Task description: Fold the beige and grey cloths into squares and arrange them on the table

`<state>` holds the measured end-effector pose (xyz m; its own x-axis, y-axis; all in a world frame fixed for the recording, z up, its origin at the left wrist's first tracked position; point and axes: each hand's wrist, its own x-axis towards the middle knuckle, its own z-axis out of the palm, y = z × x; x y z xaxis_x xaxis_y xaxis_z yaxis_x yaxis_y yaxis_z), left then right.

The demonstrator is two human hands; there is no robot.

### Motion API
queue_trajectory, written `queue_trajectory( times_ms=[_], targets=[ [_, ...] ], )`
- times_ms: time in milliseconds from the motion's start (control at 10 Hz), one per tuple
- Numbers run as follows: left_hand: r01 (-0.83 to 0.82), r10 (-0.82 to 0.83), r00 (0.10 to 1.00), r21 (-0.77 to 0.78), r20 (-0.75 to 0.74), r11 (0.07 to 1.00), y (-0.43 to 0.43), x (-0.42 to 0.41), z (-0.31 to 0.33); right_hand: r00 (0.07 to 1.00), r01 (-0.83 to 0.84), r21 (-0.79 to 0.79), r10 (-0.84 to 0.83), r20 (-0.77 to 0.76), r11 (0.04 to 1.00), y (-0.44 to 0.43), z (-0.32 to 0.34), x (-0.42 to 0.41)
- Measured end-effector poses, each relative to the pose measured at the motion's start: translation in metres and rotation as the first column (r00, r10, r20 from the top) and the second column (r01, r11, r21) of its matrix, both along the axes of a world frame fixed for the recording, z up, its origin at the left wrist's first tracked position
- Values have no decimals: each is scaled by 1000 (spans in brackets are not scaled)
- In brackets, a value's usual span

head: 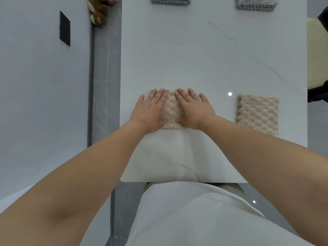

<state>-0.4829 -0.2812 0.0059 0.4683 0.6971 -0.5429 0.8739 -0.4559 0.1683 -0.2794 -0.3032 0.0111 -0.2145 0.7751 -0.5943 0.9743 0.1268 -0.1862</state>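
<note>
Beige folded cloth (171, 110) lies near the left front of the white table (213, 55). The left hand (150, 109) and right hand (193, 110) press flat on it, fingers straight. A second beige square (257, 114) lies to the right, and two grey squares (171, 0) (256, 3) at the far edge.

The white table (213, 50) has thin grey veins, and a small bright light reflection (230, 94) shows near its right edge. Along its left edge runs a strip of grey floor (106, 68), then a pale wall (35, 86) with a black square plate (64, 28). A brown plush toy (98, 15) lies beyond the far left corner. A cream chair (316, 54) stands beside the right edge.
</note>
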Motion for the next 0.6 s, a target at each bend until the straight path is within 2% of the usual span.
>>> queue_trajectory(
  times_ms=[100, 200, 300, 400, 500, 600],
  targets=[
    [12, -12, 1000, -3, 22, 1000, 0, -1, 3, 1000, 14, 38, -13, -27, 999, 4, 5, 3],
    [6, -10, 999, 99, 37, 995, -6, 0, 7, 997, -67, 154, 72, -28, 986, -1, 7, 6],
    [-41, 42, 999, 51, -9, 998, -12, -2, 5, 994, -102, 37, 101, 30, 994, -8, 4, 11],
    [-79, 80, 996, 41, -26, 996, -15, 3, 7, 993, -104, 21, 103, 61, 994, -6, 6, 5],
    [-167, 164, 986, 80, 39, 983, -20, 15, 18, 996, -88, 50, 87, 34, 995, -3, 17, 0],
    [-247, 235, 965, 99, 117, 964, -34, 24, 31, 998, -36, 159, 44, -49, 987, -10, 32, 8]
  ],
)
